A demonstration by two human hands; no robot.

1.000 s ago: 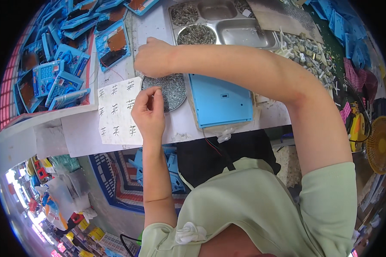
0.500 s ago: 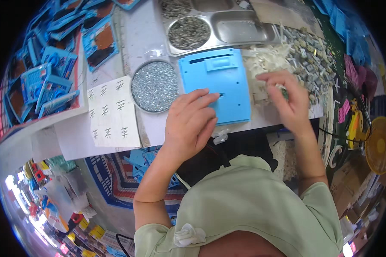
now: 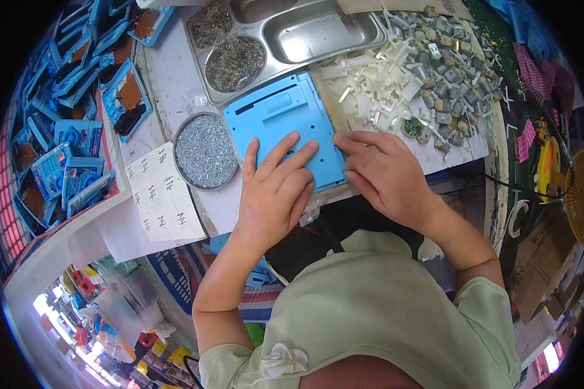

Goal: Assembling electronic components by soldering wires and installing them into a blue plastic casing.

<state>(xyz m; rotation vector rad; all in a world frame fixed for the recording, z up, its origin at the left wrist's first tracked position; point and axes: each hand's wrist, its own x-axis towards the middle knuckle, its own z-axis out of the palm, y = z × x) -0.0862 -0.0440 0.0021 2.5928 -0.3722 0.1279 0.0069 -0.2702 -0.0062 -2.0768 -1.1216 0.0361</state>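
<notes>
- We are pressing our left hand flat on the blue plastic panel, fingers spread and released, grasping nothing, the palm hanging over the panel's near edge.
- We are bringing our right hand against the panel's right edge, fingers curled loosely and tips together at the corner; whether they are pinching a small part we cannot tell.
- The panel is lying on the white worktop, just below the steel compartment tray and between the round dish of small screws and the heap of white plastic pieces.
- We are judging that the panel could slide or tip, since its near edge is sitting close to the table's edge and only the flat left hand is steadying it.
- We are also thinking a stray elbow or wrist could knock the screw dish, which is sitting just beside the left thumb, and scatter its contents.
- The white pieces and the grey metal bits are crowding the right hand, so a sweep of the fingers could drag some over the table's rim.
- The paper sheet with handwritten marks is overhanging the edge and could be brushed off by the left forearm.
</notes>
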